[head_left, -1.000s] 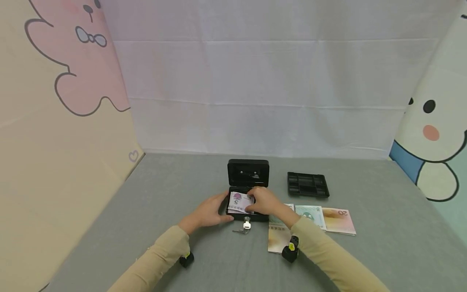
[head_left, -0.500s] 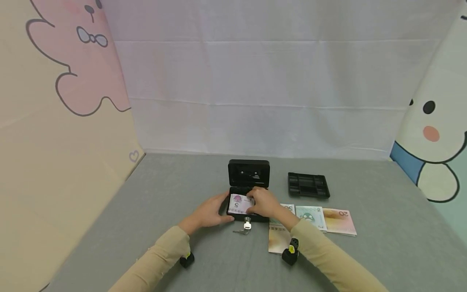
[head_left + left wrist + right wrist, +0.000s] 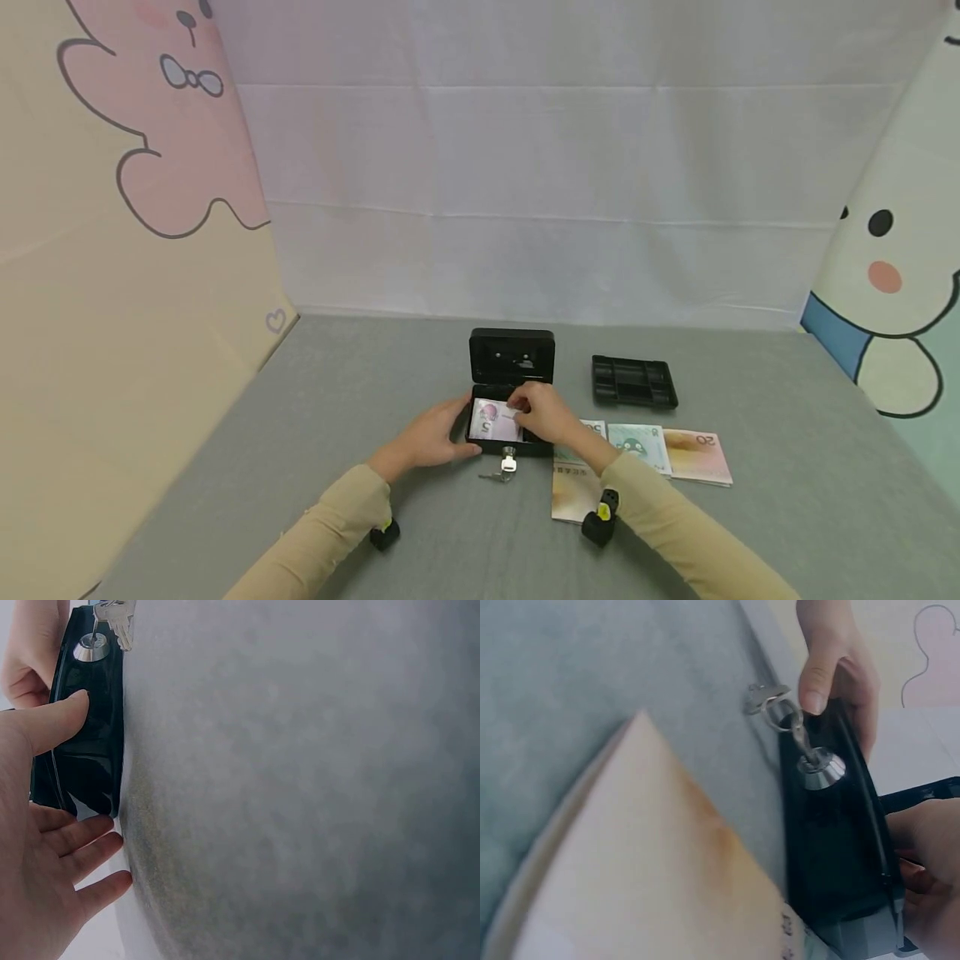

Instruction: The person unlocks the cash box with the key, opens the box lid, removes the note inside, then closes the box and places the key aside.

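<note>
Judging by the raised lid and pink notes inside, step in hand is most likely packing cash into the black cash box. Box sits about mid-width on the grey tabletop, nearer the far edge than what shows of the near side. Pink notes lie flat in its left part, "5" face up.

Left hand braces the box's left end: thumb against the front wall, fingers fairly straight along the side, not curled round it. Right hand is over the right part of the box, fingers bent at the notes' right edge; can't tell whether it's pinching them or has let go.

Next move probably calls for settling the pink notes flat, then bringing over the loose ones right of the box: brown notes, green notes and red notes, all well short of the tabletop's right edge. Black compartment tray sits out beyond those, toward the far edge; likely goes in last. Keys hang at the lock.

Hard to see: right fingertips, covered in the right wrist view; box floor under the hand; another green note partly behind the right forearm; stack counts; tabletop's near edge, cut off.
</note>
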`<action>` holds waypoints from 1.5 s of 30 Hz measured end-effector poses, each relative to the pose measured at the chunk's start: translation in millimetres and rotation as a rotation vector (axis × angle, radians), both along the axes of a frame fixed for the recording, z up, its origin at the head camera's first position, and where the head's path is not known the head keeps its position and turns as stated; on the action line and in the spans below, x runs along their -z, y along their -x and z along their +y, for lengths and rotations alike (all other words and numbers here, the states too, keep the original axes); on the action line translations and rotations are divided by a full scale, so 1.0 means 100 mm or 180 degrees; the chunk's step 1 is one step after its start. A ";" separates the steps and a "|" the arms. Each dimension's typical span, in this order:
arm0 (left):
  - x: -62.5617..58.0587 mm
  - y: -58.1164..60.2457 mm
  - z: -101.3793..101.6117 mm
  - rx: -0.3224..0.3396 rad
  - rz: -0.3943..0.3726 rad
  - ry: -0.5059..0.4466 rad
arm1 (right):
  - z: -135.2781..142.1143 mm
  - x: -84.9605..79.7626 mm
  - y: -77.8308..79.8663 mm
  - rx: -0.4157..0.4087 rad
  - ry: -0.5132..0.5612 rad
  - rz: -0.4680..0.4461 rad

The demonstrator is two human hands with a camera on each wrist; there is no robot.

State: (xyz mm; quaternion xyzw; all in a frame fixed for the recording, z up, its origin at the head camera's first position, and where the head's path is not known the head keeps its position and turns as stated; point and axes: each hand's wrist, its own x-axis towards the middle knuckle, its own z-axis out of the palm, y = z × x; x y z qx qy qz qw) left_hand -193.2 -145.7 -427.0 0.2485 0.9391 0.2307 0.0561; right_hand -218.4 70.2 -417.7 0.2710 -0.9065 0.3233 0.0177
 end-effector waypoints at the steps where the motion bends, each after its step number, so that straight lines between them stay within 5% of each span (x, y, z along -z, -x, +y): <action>1: 0.00 0.00 0.00 0.0002 0.0003 0.0011 | 0.01 0.00 0.01 -0.0042 0.0091 -0.0044; 9: -0.01 0.00 0.01 0.0028 0.0025 -0.0024 | 0.12 -0.07 0.07 -0.0403 0.0683 -0.0538; 17: -0.02 0.01 0.01 -0.0007 -0.0010 -0.0021 | 0.24 -0.25 0.07 -0.0444 0.0920 -0.1218; 22: -0.03 0.00 0.02 -0.0006 -0.0018 -0.0021 | 0.36 -0.40 0.05 -0.0579 0.0947 -0.1166; 45: -0.01 0.00 0.00 0.0067 0.0073 0.0084 | 1.03 -0.80 -0.26 -0.0077 0.0664 -0.1222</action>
